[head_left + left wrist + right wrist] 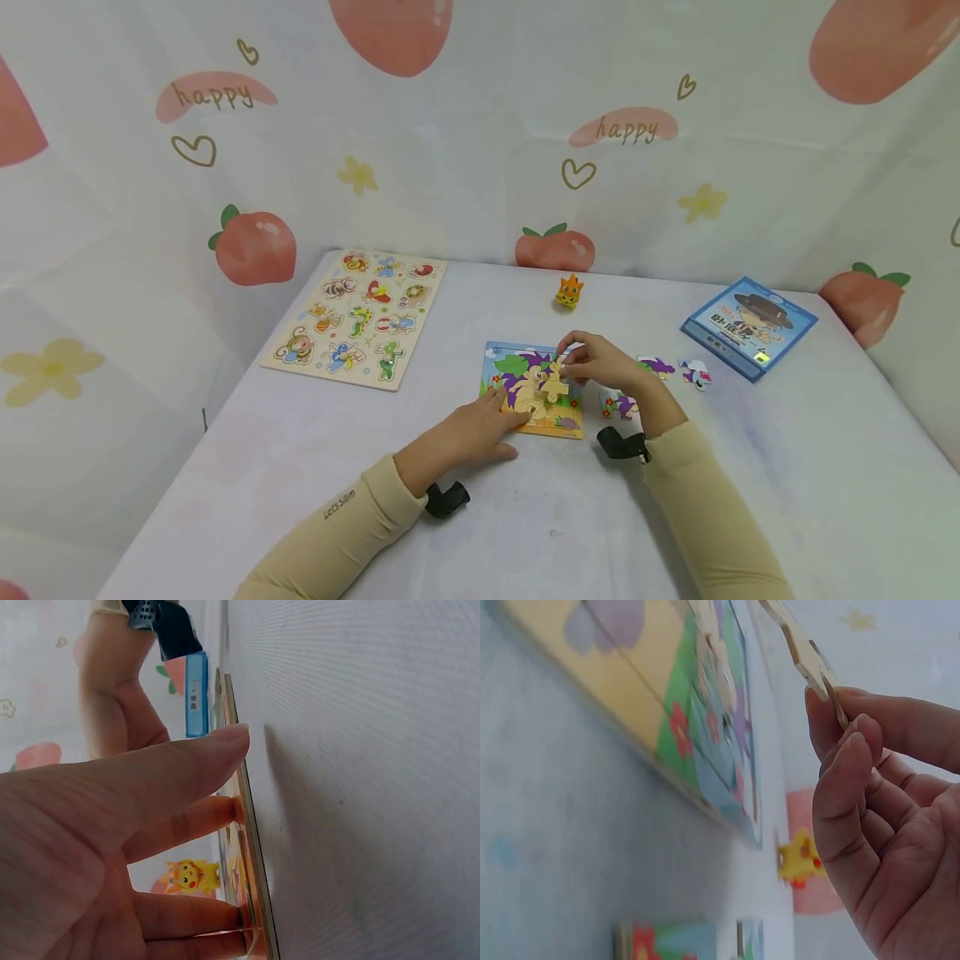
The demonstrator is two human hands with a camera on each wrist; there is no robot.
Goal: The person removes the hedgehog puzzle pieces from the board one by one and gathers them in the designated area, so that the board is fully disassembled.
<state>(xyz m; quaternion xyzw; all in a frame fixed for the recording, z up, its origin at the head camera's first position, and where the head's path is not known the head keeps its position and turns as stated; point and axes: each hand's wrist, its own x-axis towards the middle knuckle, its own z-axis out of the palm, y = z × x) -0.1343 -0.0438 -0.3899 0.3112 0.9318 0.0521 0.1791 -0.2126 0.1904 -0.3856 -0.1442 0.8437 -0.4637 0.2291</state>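
Note:
A jigsaw board [566,427] with a purple-spined hedgehog picture lies on the table. Above its right side, my right hand [602,364] pinches a bare-wood jigsaw piece [555,388] between thumb and fingertips. In the right wrist view this piece [799,652] is tilted and clear of the board. My left hand [476,429] rests at the board's lower left, its fairly straight fingers touching the surface and its thumb near the front edge. Loose picture pieces lie right of the board: one beside it [607,404], another behind the right wrist [656,367], a third [696,374] further right.
A wooden insect peg puzzle [352,321] lies at the back left. A small orange toy figure [569,292] stands behind the board. The blue box [750,325] sits at the back right. A printed peach cloth [465,167] hangs along the table's back edge.

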